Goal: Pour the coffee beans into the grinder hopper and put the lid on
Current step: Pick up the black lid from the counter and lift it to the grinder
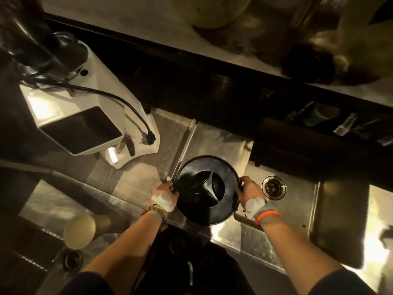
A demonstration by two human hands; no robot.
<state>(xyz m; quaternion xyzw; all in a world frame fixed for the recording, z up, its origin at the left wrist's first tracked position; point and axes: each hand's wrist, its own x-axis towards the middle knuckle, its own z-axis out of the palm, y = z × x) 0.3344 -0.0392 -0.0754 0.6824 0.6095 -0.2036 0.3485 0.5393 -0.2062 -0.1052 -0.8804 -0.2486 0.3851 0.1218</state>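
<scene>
A round black lid (207, 189) with a raised fin-shaped handle fills the middle of the head view, seen from straight above. It covers whatever is beneath it, so the hopper and any beans are hidden. My left hand (164, 193) grips the lid's left rim. On the right rim sits my right hand (249, 191), fingers curled over the edge. A black grinder body (191, 262) shows below the lid, between my forearms.
A white grinder with a dark square hopper (85, 126) and black cable stands at the left. A pale paper cup (79, 231) sits at lower left. Right of the lid lies a steel sink with a round drain (274, 187). A dark shelf edge runs across the back.
</scene>
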